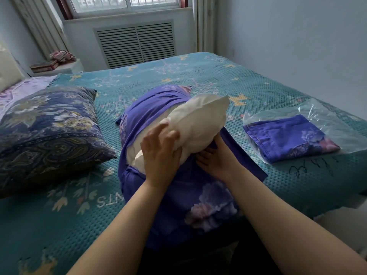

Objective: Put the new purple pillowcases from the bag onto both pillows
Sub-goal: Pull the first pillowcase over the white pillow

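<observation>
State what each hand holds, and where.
Left hand presses the white pillow's near end; right hand touches the purple pillowcase opening. Neither clearly grips.

I see the bed (198, 76) under a teal spread patterned with yellow stars and pale flowers; on its left side lies a dark floral pillow (47, 132); in the middle rests a white pillow (198, 120), partly inside a purple pillowcase (151, 104) that trails over the near edge; to the right lies a clear bag (325, 116), with a folded purple case (286, 135) half out of its mouth; a lilac sheet (23, 86) shows at the far left.
</observation>
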